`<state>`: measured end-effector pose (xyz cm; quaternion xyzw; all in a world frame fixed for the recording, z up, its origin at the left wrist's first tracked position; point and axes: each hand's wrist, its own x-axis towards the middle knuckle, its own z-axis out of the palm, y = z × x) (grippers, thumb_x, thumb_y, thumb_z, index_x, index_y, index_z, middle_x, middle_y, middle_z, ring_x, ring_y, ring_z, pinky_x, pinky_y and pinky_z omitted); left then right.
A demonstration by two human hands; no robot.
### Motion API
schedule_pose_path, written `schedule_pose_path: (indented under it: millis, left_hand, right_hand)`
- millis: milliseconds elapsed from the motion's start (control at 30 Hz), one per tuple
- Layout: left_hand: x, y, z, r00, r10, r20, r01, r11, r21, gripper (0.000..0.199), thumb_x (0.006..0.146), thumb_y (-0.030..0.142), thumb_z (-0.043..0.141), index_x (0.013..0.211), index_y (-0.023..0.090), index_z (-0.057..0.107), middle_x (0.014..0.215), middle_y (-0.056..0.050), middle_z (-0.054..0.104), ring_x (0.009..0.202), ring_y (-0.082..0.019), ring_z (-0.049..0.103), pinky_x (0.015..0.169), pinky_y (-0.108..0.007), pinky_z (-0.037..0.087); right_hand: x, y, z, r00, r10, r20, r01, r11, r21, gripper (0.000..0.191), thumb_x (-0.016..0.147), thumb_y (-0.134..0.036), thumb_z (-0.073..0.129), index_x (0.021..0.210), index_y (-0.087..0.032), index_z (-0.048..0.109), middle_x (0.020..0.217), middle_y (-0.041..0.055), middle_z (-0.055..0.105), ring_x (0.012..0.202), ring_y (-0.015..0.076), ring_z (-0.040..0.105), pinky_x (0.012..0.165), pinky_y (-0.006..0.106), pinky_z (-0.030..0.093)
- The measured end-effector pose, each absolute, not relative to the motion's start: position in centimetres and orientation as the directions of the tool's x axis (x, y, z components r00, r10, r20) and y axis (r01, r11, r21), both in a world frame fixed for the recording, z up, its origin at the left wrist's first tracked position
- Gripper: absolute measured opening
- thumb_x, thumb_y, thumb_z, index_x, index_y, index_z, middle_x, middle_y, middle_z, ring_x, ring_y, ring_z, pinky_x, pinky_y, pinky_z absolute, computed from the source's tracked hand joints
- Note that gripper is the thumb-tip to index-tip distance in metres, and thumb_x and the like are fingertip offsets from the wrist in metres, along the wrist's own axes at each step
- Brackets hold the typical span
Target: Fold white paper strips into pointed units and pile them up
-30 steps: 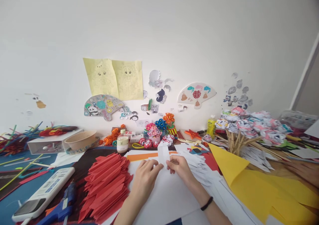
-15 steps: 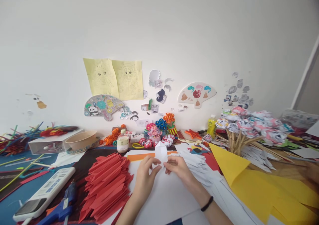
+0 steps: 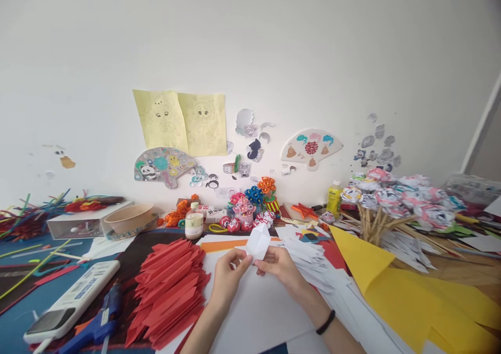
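A small piece of folded white paper [image 3: 258, 242], pointed at its top, is held up between both hands over white sheets [image 3: 266, 307]. My left hand [image 3: 230, 271] pinches its lower left edge between thumb and fingers. On the other side, my right hand [image 3: 279, 268] grips the lower right edge, thumb against the paper. A black band circles the right wrist. To the left of my hands lies a heap of folded red paper pieces [image 3: 168, 291]. Folded white pieces [image 3: 313, 260] are piled to the right.
A blue glue gun [image 3: 99, 317] and a white power strip [image 3: 74, 299] lie at the left. Large yellow paper [image 3: 422, 296] covers the right side. Behind stand a glue bottle [image 3: 194, 222], a yellow bottle [image 3: 333, 200] and paper flowers on sticks [image 3: 395, 197], before the wall.
The folded white paper has tilted to the right and turned slightly. My left fingers have closed in on its lower edge. The view has shifted a little.
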<state>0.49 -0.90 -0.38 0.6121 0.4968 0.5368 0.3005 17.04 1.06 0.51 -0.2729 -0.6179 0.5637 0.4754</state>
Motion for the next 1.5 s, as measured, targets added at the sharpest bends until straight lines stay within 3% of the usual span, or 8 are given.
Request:
schedule_pose_path:
  millis: [267, 667, 900, 1100, 1367, 1500]
  left_hand:
    - [0.4, -1.0, -0.2, -0.048, 0.930, 0.364, 0.267, -0.339, 0.902, 0.033, 0.079, 0.046, 0.060, 0.075, 0.014, 0.066, 0.072, -0.004, 0.068, 0.066, -0.016, 0.054, 0.061, -0.024, 0.036]
    - [0.7, -1.5, 0.4, -0.043, 0.921, 0.386, 0.327, -0.353, 0.877, 0.034, 0.078, 0.047, 0.061, 0.068, 0.014, 0.063, 0.066, -0.002, 0.065, 0.059, -0.013, 0.046, 0.057, -0.022, 0.034]
    - [0.6, -1.3, 0.2, -0.028, 0.932, 0.361, 0.284, -0.339, 0.897, 0.037, 0.076, 0.049, 0.062, 0.063, 0.015, 0.060, 0.061, -0.001, 0.059, 0.056, -0.012, 0.046, 0.054, -0.021, 0.033]
    - [0.5, -1.3, 0.7, 0.023, 0.940, 0.341, 0.212, -0.338, 0.917, 0.038, 0.079, 0.052, 0.056, 0.070, 0.015, 0.061, 0.069, -0.002, 0.063, 0.062, -0.014, 0.052, 0.057, -0.022, 0.037]
    - [0.8, -1.8, 0.8, -0.043, 0.884, 0.466, 0.322, -0.430, 0.844, 0.036, 0.085, 0.047, 0.052, 0.067, 0.016, 0.058, 0.063, -0.001, 0.060, 0.060, -0.014, 0.051, 0.057, -0.023, 0.036]
    - [0.7, -1.7, 0.9, 0.004, 0.891, 0.455, 0.328, -0.431, 0.841, 0.036, 0.087, 0.045, 0.048, 0.068, 0.016, 0.059, 0.065, -0.001, 0.061, 0.061, -0.014, 0.051, 0.057, -0.022, 0.037]
  right_hand:
    - [16.9, 1.3, 0.1, -0.418, 0.865, 0.277, -0.186, 0.217, -0.958, 0.036, 0.070, -0.041, 0.073, 0.089, -0.010, 0.071, 0.073, 0.0068, 0.067, 0.057, 0.0148, 0.059, 0.055, 0.027, 0.048]
    - [16.8, 0.8, 0.7, -0.382, 0.879, 0.286, -0.151, 0.245, -0.958, 0.033, 0.075, -0.041, 0.069, 0.082, -0.009, 0.067, 0.064, 0.0059, 0.064, 0.055, 0.0152, 0.058, 0.054, 0.027, 0.046]
    - [17.0, 0.6, 0.9, -0.404, 0.856, 0.324, -0.158, 0.284, -0.946, 0.034, 0.078, -0.043, 0.065, 0.079, -0.010, 0.067, 0.060, 0.0039, 0.061, 0.056, 0.0149, 0.056, 0.056, 0.027, 0.045]
    - [16.9, 0.6, 0.8, -0.374, 0.868, 0.327, -0.144, 0.294, -0.945, 0.030, 0.076, -0.040, 0.066, 0.074, -0.011, 0.066, 0.059, 0.0029, 0.061, 0.055, 0.0145, 0.056, 0.056, 0.026, 0.044]
    - [16.7, 0.9, 0.1, -0.384, 0.874, 0.296, -0.118, 0.272, -0.955, 0.029, 0.076, -0.040, 0.067, 0.073, -0.011, 0.067, 0.058, 0.0030, 0.061, 0.054, 0.0142, 0.055, 0.056, 0.026, 0.043]
    - [16.8, 0.8, 0.6, -0.378, 0.870, 0.317, -0.141, 0.284, -0.948, 0.030, 0.076, -0.042, 0.066, 0.072, -0.011, 0.067, 0.058, 0.0030, 0.060, 0.054, 0.0141, 0.054, 0.056, 0.026, 0.043]
